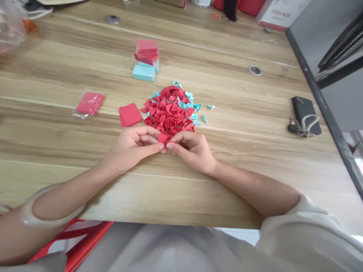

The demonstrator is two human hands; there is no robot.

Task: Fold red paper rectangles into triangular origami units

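Between my two hands is a small piece of red folded paper (162,138), pinched by thumbs and fingers. My left hand (140,145) grips its left side, and my right hand (191,149) closes on its right side. Just beyond the fingertips lies a heap of red folded paper triangles (170,115), with light blue folded triangles (195,107) along its far and right edges. A ring of joined red pieces (172,91) sits at the back of the heap. Left of it rests a small stack of red paper sheets (129,114).
Wrapped red paper packs (146,48) and a light blue paper block (144,73) are piled farther back. Another wrapped red pack (90,102) lies to the left. On the right are a black box-shaped object (306,109) and keys (301,130). A sticky note box (280,14) stands at the back.
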